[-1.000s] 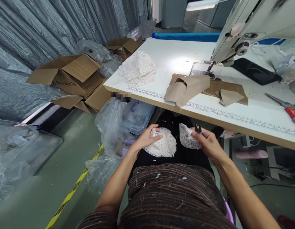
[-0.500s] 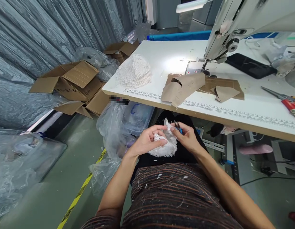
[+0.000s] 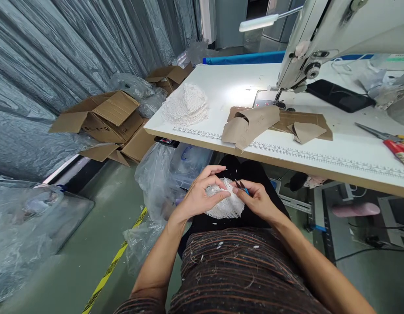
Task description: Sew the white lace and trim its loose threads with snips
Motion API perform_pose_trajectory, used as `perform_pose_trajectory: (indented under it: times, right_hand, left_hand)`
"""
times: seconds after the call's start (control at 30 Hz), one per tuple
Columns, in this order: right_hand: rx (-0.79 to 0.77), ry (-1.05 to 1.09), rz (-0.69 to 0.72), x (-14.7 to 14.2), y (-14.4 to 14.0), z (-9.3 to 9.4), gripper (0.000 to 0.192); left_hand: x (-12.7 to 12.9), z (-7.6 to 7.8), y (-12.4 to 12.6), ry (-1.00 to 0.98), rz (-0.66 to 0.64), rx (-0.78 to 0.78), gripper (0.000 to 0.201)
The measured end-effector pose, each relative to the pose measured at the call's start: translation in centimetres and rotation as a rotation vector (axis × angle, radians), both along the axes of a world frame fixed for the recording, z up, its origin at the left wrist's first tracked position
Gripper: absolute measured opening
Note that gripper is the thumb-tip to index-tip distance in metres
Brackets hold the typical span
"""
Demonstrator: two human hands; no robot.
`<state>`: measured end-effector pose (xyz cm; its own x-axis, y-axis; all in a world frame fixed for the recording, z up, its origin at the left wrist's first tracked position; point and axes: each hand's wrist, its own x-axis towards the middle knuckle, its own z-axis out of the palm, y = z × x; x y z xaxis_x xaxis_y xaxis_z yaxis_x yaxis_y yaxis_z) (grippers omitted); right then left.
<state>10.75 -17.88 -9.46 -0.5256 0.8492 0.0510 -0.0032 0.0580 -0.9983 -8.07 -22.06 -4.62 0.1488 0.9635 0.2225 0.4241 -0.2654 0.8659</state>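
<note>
A piece of white lace fabric [image 3: 225, 208] lies gathered over my lap, below the table's front edge. My left hand [image 3: 203, 192] pinches its upper edge between thumb and index finger, the other fingers lifted. Closed on the same edge from the other side, my right hand [image 3: 256, 198] meets the left at the middle. It also keeps small blue thread snips [image 3: 243, 187] tucked in its fingers, their dark blades pointing up and away. The snips' lower part is hidden by the hand.
On the white table [image 3: 221, 78] are a stack of white lace pieces [image 3: 186, 104], a sewing machine [image 3: 296, 56], brown paper [image 3: 252, 124], a black phone-like slab [image 3: 341, 95] and red-handled scissors [image 3: 396, 148]. Cardboard boxes [image 3: 106, 117] and plastic bags [image 3: 156, 174] stand left.
The lace has been turned and lowered, its raised tip now down between my fingers. My left fingers have spread upward. The snips stay in my right hand. The view has shifted slightly.
</note>
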Motion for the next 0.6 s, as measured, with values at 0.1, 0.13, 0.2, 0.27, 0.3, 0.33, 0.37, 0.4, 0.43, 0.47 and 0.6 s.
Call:
perform_pose_trajectory:
  times: [0.1,0.13,0.2,0.27,0.3,0.33,0.37,0.4,0.43,0.47,0.6]
  right_hand:
    - [-0.049,0.020,0.052,0.1,-0.3,0.2,0.029]
    - [-0.060,0.027,0.073,0.1,-0.4,0.3,0.031]
    - [-0.071,0.029,0.106,0.1,-0.5,0.4,0.032]
    - [-0.094,0.017,0.127,0.1,-0.7,0.5,0.032]
    - [-0.120,0.012,0.131,0.1,-0.8,0.4,0.033]
    - [-0.156,0.014,0.129,0.2,-0.9,0.3,0.034]
    - [-0.197,0.021,0.120,0.3,-1.0,0.0,0.035]
    - [-0.241,0.028,0.108,0.5,-1.1,-0.4,0.037]
    - [-0.285,0.032,0.093,0.7,-1.3,-0.9,0.038]
    - [-0.325,0.029,0.077,0.9,-1.4,-1.5,0.039]
    - [-0.339,-0.055,-0.052,1.4,-1.6,-4.5,0.044]
  left_hand:
    - [-0.3,-0.3,0.6,-0.083,-0.094,-0.065,0.012]
    - [-0.3,-0.5,0.8,-0.114,-0.115,-0.096,0.014]
    - [-0.3,-1.2,1.2,-0.154,-0.137,-0.164,0.017]
    - [-0.3,-1.9,1.3,-0.178,-0.129,-0.238,0.022]
    - [-0.4,-2.2,1.3,-0.195,-0.123,-0.280,0.025]
    - [-0.5,-2.5,1.1,-0.222,-0.121,-0.322,0.028]
    - [-0.6,-2.8,0.9,-0.260,-0.131,-0.367,0.032]
    - [-0.9,-3.1,0.7,-0.301,-0.158,-0.417,0.036]
    - [-1.1,-3.4,0.4,-0.337,-0.197,-0.467,0.041]
    - [-1.4,-3.7,0.1,-0.361,-0.234,-0.512,0.044]
    - [-2.4,-6.0,0.0,-0.372,-0.177,-0.571,0.051]
